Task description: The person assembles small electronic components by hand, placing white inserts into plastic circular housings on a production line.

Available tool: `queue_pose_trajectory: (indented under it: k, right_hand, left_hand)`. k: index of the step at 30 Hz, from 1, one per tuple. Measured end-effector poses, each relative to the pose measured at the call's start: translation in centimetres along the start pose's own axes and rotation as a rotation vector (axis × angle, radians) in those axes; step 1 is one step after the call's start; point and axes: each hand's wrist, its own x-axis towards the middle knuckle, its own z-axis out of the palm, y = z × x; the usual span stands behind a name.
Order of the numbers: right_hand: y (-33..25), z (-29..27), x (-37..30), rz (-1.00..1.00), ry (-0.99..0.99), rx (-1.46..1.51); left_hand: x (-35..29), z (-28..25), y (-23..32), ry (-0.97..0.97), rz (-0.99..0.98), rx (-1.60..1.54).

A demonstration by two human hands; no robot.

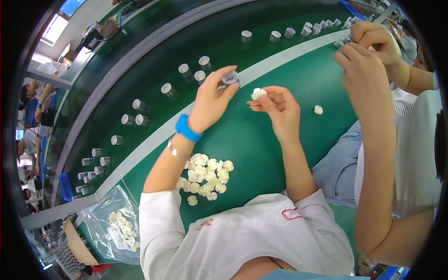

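Observation:
My left hand [209,101], with a blue band and a bracelet on its wrist, grips a small grey cylindrical cup [230,78] between thumb and fingers, over the light strip along the green table. The cup's open end faces up. To its right, my right hand [283,109] pinches a small white rounded piece [258,94] between thumb and fingertips. The two things are apart. Below my left forearm lies a loose pile of similar cream-white pieces [210,175]. One more white piece [318,109] lies by itself to the right of my right hand.
Several grey cups [168,89] stand along the dark green band beyond the light strip [154,135]. A clear plastic bag [105,233] with white pieces lies at the lower left, near a blue bin [65,186]. A co-worker's hands [364,56] work close by on the right.

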Motion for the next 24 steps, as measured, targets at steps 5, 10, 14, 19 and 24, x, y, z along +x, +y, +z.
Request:
queue_pose_trajectory:
  k: [5,10,14,19,24]
  right_hand:
    - [-0.7,1.5,0.5,0.019,-0.074,-0.027]
    - [-1.6,2.7,1.7,0.190,-0.163,-0.038]
    - [-0.9,4.0,1.8,0.094,-0.176,0.019]
    - [0.1,4.8,1.3,-0.054,-0.039,-0.260]
    - [1.0,4.7,1.2,-0.166,-0.008,-0.486]
  left_hand:
    - [-3.2,-2.4,0.2,0.076,-0.101,-0.164]
    - [-3.8,-2.5,-1.4,0.136,-0.009,-0.190]
    - [-4.1,-2.2,-0.1,0.154,0.057,-0.016]
    - [-3.9,-1.4,0.1,0.193,0.110,0.020]
    - [-3.7,-1.1,0.2,0.244,0.206,0.167]
